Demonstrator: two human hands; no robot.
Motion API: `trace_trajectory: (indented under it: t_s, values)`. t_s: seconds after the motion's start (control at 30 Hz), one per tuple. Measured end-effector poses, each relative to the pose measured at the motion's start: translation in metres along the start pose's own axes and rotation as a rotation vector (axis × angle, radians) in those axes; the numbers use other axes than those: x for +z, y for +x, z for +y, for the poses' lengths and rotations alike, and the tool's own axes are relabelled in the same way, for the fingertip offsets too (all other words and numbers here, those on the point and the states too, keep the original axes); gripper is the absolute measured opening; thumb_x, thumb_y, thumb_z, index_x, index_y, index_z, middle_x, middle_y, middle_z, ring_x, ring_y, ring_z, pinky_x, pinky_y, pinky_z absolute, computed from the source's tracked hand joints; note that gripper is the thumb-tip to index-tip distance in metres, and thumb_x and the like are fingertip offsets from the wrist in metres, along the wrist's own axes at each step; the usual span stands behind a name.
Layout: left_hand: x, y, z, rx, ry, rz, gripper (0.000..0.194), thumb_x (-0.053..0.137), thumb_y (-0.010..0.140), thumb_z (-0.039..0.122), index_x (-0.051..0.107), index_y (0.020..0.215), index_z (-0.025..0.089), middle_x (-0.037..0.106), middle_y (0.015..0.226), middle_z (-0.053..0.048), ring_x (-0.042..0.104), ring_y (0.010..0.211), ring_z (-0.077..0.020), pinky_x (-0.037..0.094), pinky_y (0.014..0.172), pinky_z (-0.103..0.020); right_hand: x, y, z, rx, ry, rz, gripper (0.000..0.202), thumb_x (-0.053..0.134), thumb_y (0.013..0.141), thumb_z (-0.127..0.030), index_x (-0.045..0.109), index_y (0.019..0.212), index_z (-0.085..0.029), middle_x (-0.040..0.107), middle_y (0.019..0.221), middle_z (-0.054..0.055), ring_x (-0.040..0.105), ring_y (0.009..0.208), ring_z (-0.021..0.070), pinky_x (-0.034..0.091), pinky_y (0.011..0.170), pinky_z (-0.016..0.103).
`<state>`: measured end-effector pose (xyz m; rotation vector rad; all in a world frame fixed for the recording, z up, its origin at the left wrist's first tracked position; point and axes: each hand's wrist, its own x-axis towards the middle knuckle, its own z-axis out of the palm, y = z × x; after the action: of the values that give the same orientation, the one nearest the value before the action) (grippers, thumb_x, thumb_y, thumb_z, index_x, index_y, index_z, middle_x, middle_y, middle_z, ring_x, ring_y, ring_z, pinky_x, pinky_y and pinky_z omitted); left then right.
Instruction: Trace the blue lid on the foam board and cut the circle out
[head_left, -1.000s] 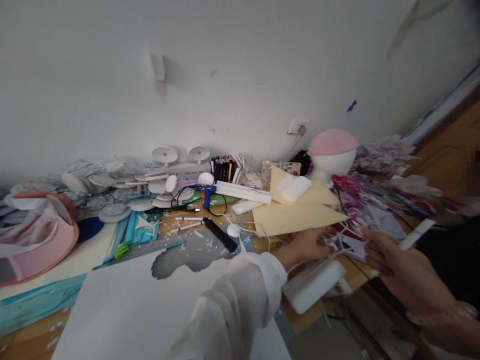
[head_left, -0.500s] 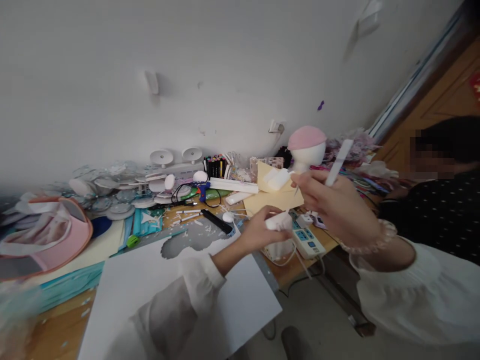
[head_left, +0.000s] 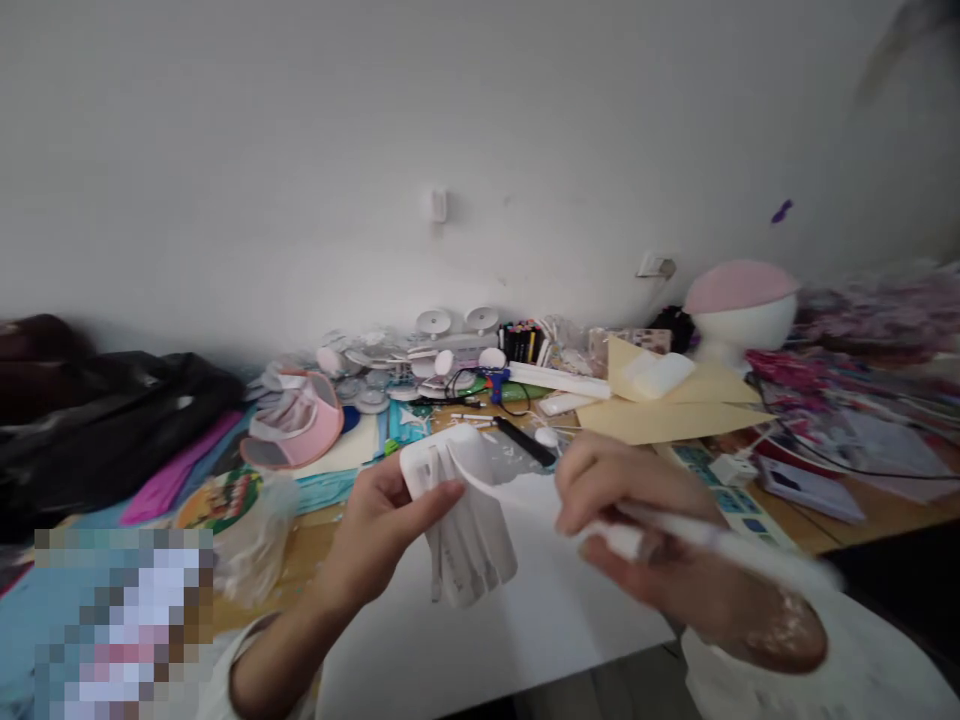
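Tilted white block (head_left: 474, 535) (rounded corners), held aloft

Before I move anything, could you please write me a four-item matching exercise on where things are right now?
Things:
1. White rounded rectangular device
2. Small purple scrap
3. Pink cloth cap
4. Large plain white sheet

Places:
A. Fitted over the white head form
B. Spread out on the wooden table
C. Held in the left hand
D. High on the pale grey wall, toward the right of the picture

Right pairs: 1-C, 2-D, 3-A, 4-B.
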<state>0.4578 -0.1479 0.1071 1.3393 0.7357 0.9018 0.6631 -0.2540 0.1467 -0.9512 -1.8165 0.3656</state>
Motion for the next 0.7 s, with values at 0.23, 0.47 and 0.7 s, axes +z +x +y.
trace_trajectory:
  t_s: [0.23,0.47,0.7]
  values:
    - [-0.04,-0.028,0.0,-0.238,-0.218,0.123,0.018,0.078,0.063,0.032,0.07,0.069,0.017,0.065,0.061,-0.001,0.057,0.055,-0.0126,0.044,0.053,-0.022,0.069,-0.018,0.015,0.138,-0.056,-0.266,0.004,0.058,0.08,-0.018,0.058,0.082,-0.021,0.058,0.091,0.004,0.054,0.072,0.0126,0.043,0.064,0.025]
    - [-0.029,-0.013,-0.029,-0.281,-0.332,0.01,0.038,0.075,0.069,0.037,0.069,0.097,0.011,0.072,0.085,-0.008,0.064,0.066,-0.0154,0.051,0.062,-0.025,0.108,-0.024,0.045,0.77,0.403,-0.186,0.045,0.066,0.074,-0.056,0.055,0.092,-0.016,0.056,0.078,0.001,0.047,0.062,0.0108,0.038,0.054,0.022]
    - [-0.023,0.018,-0.049,-0.232,-0.223,-0.139,0.051,0.063,0.082,0.046,0.057,0.124,0.018,0.058,0.132,-0.011,0.054,0.121,-0.0235,0.041,0.106,-0.037,0.081,-0.036,0.095,1.02,0.563,0.2,0.041,0.068,0.074,-0.056,0.058,0.08,-0.016,0.047,0.059,-0.004,0.03,0.045,0.0045,0.017,0.038,0.018]
